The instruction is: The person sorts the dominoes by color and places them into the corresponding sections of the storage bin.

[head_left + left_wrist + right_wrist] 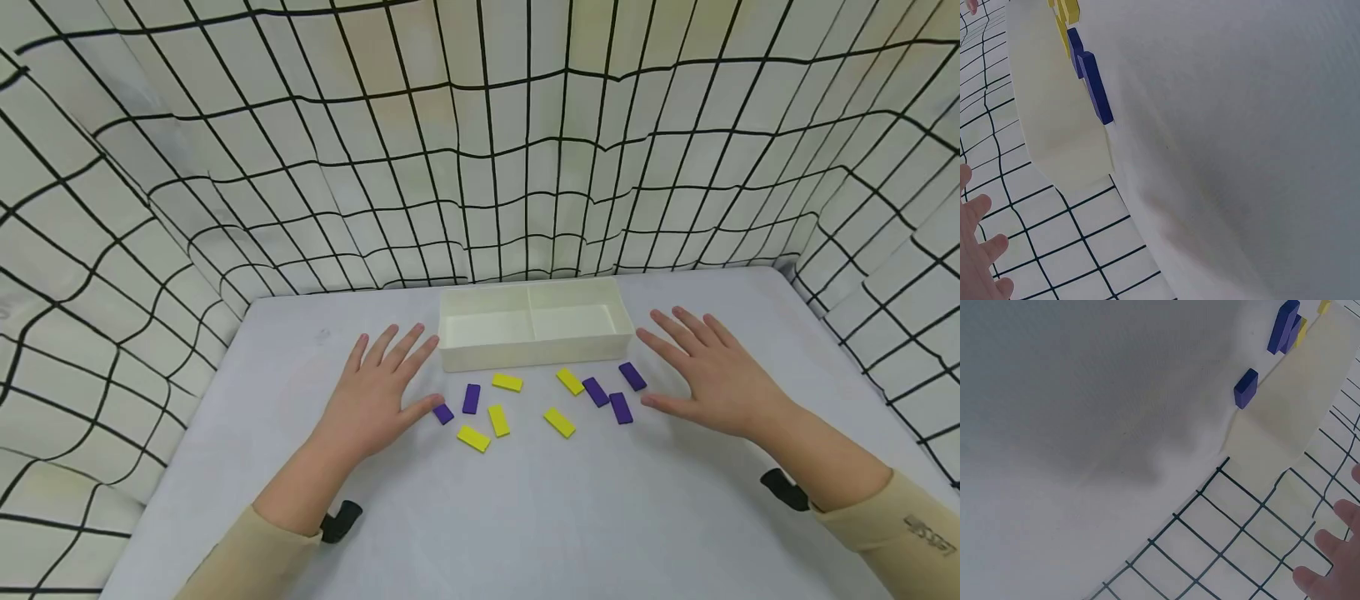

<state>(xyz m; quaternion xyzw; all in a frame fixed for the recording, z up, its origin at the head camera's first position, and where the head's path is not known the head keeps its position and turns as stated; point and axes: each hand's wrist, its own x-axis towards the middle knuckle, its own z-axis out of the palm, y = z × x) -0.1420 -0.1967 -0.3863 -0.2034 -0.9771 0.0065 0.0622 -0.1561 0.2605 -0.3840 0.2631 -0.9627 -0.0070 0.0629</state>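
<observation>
Your left hand (372, 410) and right hand (718, 385) spread over the table (525, 517), each grip wide; yellow blocks (474, 438) and purple blocks (620, 408) lie between them, on the near side of the white two-compartment tray (536, 356).

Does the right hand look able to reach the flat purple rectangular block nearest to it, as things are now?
Probably yes: the right hand is empty, its fingers spread beside the purple rectangular block, and only white table surface seems to lie between them.

Free passage across near tabletop (517, 517); blocks (498, 421), then tray (536, 354), obstruct ahead.
</observation>
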